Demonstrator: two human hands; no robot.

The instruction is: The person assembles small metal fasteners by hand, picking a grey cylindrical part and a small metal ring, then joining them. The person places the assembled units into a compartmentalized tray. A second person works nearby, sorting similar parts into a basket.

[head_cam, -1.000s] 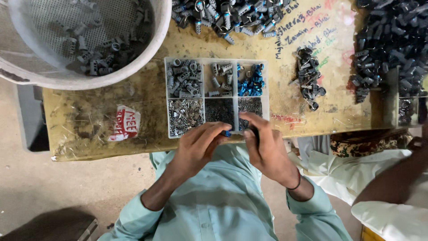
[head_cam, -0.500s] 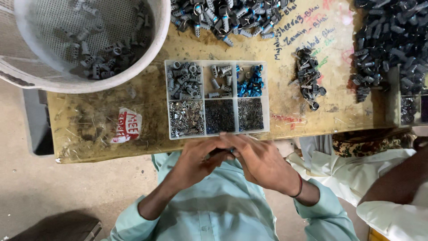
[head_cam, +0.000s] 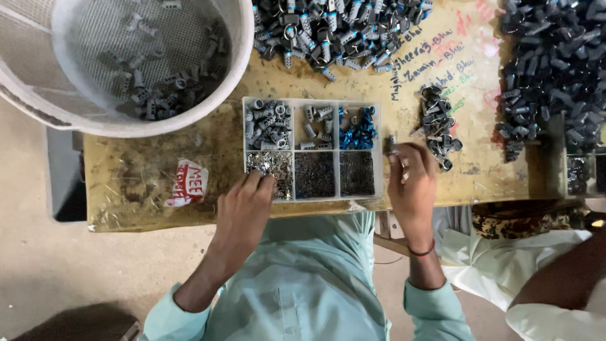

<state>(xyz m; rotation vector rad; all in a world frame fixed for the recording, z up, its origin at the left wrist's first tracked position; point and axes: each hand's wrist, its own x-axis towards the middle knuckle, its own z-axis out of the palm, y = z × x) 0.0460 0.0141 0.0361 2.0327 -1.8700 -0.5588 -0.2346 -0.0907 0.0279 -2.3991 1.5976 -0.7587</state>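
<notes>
A white compartment tray (head_cam: 312,101) sits on the worn yellow table (head_cam: 145,170), holding grey fittings, blue pieces and small metal parts in separate sections. My left hand (head_cam: 247,208) rests at the tray's lower left compartment (head_cam: 271,165), fingertips on the shiny small parts. My right hand (head_cam: 411,180) is just right of the tray, pinching a small grey part (head_cam: 392,144) between thumb and fingers. A little heap of dark assembled pieces (head_cam: 437,123) lies close beyond the right hand.
A white mesh basket (head_cam: 136,60) with several grey parts stands at the upper left. Large piles of dark parts lie along the table's top (head_cam: 341,28) and at the right (head_cam: 555,63). Another person's arm and white sleeve (head_cam: 555,297) show at lower right.
Both hands were together at the table's near edge working on a piece. They have parted: the left went to the tray's lower left compartment, the right moved out to the tray's right side.
</notes>
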